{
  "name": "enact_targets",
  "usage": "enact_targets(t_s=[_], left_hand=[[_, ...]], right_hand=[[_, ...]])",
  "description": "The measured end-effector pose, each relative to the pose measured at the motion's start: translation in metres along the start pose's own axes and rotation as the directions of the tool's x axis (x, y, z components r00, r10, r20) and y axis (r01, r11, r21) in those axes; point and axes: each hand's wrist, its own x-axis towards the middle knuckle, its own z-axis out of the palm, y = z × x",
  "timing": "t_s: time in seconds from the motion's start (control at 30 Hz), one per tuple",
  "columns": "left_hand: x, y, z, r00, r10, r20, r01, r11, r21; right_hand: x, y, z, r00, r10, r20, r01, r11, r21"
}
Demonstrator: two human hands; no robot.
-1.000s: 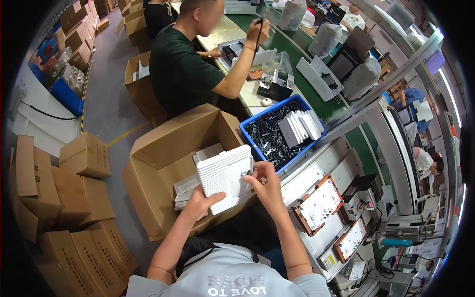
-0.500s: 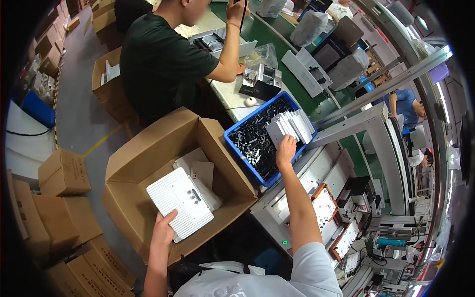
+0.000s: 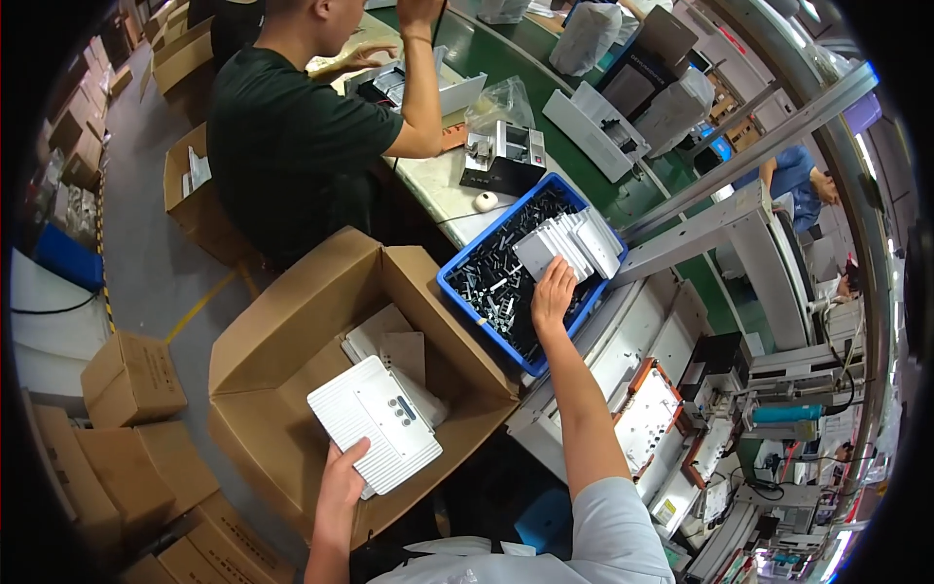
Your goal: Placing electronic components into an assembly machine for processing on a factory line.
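My left hand [image 3: 342,476] grips the lower edge of a white ribbed plastic panel [image 3: 381,433], which has a row of dark round spots and a dark slot. The panel is held tilted over an open cardboard box [image 3: 272,399]. Inside that box lie more pale flat panels [image 3: 403,352]. Over at the blue bin [image 3: 486,332], my right hand [image 3: 554,295] rests with fingers stretched out against the near edge of a leaning stack of white plates [image 3: 566,243]. Many small black and metallic parts [image 3: 491,282] fill the bin around the stack; my right thumb is hard to see.
Beyond the bin, a black-and-silver machine [image 3: 504,158] and a small white round object [image 3: 484,201] stand on a bench. A co-worker in a dark shirt [image 3: 292,146] sits at the far left. Stacked cartons [image 3: 136,380] line the left; orange-framed fixtures [image 3: 650,414] lie at right.
The view has shifted slightly. My right hand's fingers look straighter against the plates. My left hand still holds the ribbed panel over the box. The co-worker's other hand now shows at the bench.
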Motion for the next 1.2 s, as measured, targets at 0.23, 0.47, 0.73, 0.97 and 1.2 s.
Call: enact_targets(t_s=[0.23,0.47,0.73,0.97,1.2], left_hand=[[0.002,0.004,-0.008,0.999,-0.047,-0.025,0.047,0.999,-0.007],[0.021,0.008,0.015,0.988,-0.112,0.107,0.105,0.992,0.069],[0.007,0.019,0.081,0.854,-0.330,0.402,0.166,0.905,0.391],[-0.021,-0.031,0.161,0.590,-0.662,0.462,0.232,0.687,0.689],[-0.056,-0.115,0.212,0.465,-0.786,0.408,0.201,0.542,0.816]], right_hand=[[0.018,0.024,-0.039,0.992,0.014,0.124,-0.081,0.829,0.553],[0.024,0.070,-0.099,0.968,-0.080,0.239,-0.113,0.711,0.694],[-0.025,0.100,-0.338,0.438,-0.896,-0.070,0.423,0.137,0.896],[-0.090,0.179,-0.371,0.468,-0.884,-0.015,0.525,0.264,0.809],[-0.174,0.270,-0.390,0.641,-0.767,0.045,0.379,0.366,0.850]])
